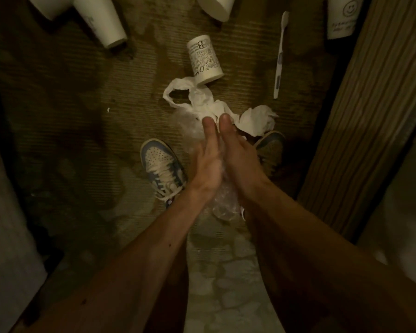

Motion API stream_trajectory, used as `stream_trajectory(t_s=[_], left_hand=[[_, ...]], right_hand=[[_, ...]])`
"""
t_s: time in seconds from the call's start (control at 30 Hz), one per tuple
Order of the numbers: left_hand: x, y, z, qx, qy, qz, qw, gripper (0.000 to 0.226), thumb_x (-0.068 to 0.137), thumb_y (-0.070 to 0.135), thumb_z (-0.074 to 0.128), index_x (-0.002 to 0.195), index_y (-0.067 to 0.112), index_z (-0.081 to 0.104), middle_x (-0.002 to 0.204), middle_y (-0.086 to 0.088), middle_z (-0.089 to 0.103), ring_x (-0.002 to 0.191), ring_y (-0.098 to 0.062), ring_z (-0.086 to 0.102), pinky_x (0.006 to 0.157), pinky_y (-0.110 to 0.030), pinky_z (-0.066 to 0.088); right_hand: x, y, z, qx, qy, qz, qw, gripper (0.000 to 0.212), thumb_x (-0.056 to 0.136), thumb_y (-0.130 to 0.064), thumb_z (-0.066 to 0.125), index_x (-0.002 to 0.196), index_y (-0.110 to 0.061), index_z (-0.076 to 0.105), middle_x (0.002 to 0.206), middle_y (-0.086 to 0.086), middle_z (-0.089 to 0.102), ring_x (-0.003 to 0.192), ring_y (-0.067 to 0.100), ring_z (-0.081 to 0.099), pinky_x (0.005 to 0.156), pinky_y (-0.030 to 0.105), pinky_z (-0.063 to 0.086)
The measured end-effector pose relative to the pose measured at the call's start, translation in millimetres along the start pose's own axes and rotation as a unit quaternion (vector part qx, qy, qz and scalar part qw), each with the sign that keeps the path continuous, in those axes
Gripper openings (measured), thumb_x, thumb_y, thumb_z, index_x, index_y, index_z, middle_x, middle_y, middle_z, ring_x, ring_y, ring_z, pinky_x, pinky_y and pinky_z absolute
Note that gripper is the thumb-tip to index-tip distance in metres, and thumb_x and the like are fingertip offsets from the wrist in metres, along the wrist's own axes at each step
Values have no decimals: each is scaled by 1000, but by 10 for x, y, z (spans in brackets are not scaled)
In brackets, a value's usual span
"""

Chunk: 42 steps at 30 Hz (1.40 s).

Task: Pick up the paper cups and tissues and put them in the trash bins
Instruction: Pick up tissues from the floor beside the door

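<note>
The long twisted strip of white tissue point(202, 102) lay on the brown ribbed carpet point(70, 92) just beyond your fingertips, and whether they touched it could not be told. Its far end met the near end of a white paper cup with black print point(204, 60), which lay on its side. A second crumpled white tissue wad point(257, 120) sat just to the right of the strip.

Your left hand point(207, 162) and right hand point(240, 155) were held palm to palm with the fingers straight, pressing a crumpled sheet of clear plastic point(223, 203) between them; neither hand was curled round anything.

Farther off, a plain white paper cup point(99, 20) lay on its side at the upper left. Another white cup point(216, 6) was at the top centre, and a white cup with a smiley face point(344, 16) at the upper right. A white toothbrush point(279, 58) lay between the printed cup and the smiley one. Your blue and white sneaker point(162, 167) stood left of your hands, and a ribbed wooden panel point(358, 116) ran along the right.
</note>
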<state>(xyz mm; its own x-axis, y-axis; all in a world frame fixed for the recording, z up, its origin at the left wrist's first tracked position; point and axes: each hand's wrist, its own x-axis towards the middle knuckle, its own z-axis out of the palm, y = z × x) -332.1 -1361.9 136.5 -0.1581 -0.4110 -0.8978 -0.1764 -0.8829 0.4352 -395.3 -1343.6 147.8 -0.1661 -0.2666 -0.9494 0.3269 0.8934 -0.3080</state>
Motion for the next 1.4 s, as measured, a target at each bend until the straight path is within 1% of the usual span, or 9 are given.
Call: stream_trajectory(t_s=[0.23,0.4,0.57,0.67,0.83,1.03,1.17,1.3,1.4], left_hand=[[-77,34,-100,-29,64,45,997,35,78,80,31,86,59,58,109,17,62,111,-8,60,101,-44,49],[96,124,-279,-136,-18,-60,989,61,91,71,35,129,30,58,129,-2,63,117,-23,63,101,-48,49],[-43,34,-195,-118,-121,-152,974,72,88,74,37,134,22,58,123,-6,68,122,-20,60,97,-36,50],[-64,-24,-130,-5,-75,-120,990,71,86,73,34,140,30,49,135,7,58,127,-17,54,95,-30,49],[33,-134,-195,158,124,-9,980,44,92,65,46,67,31,59,54,21,62,55,8,59,46,-13,41],[134,-19,-307,107,112,50,987,68,86,69,50,64,5,61,56,-3,66,55,-18,67,48,-28,54],[32,-26,-134,130,20,24,991,65,71,83,42,77,25,69,71,-8,71,71,-25,72,67,-45,60],[59,-169,-69,380,-18,103,919,89,77,79,0,106,28,66,115,-3,63,115,-18,49,104,-44,32],[66,-225,-55,561,-32,209,801,81,84,54,-2,112,15,63,125,-5,52,115,-23,36,95,-42,22]], right_hand=[[47,-46,-23,-48,137,-35,989,56,92,-61,49,86,-9,70,74,0,72,70,8,69,64,22,55],[2,21,120,-4,29,-16,999,63,93,-67,39,105,-15,73,95,6,75,90,21,72,88,45,56],[175,65,210,37,104,-46,993,58,95,-67,30,88,-33,75,88,-6,76,87,6,70,94,39,51],[230,139,232,-24,106,-68,992,51,99,-61,27,122,-32,63,121,1,68,98,-1,59,94,16,45],[180,73,158,12,54,-46,997,68,99,-62,19,70,-24,68,62,-8,70,63,0,66,65,21,47],[-22,103,32,211,7,40,977,67,91,-74,23,108,-29,69,105,-1,75,93,11,72,78,32,57],[-87,51,-6,314,-117,170,927,84,78,-86,36,82,-15,81,96,11,75,89,22,73,77,39,58],[-44,2,-52,348,-103,173,915,68,86,-72,44,120,-17,65,135,11,59,122,23,58,101,41,47],[-10,35,-147,311,-96,149,934,64,95,-63,36,139,-19,52,136,12,58,124,24,58,104,40,44]])
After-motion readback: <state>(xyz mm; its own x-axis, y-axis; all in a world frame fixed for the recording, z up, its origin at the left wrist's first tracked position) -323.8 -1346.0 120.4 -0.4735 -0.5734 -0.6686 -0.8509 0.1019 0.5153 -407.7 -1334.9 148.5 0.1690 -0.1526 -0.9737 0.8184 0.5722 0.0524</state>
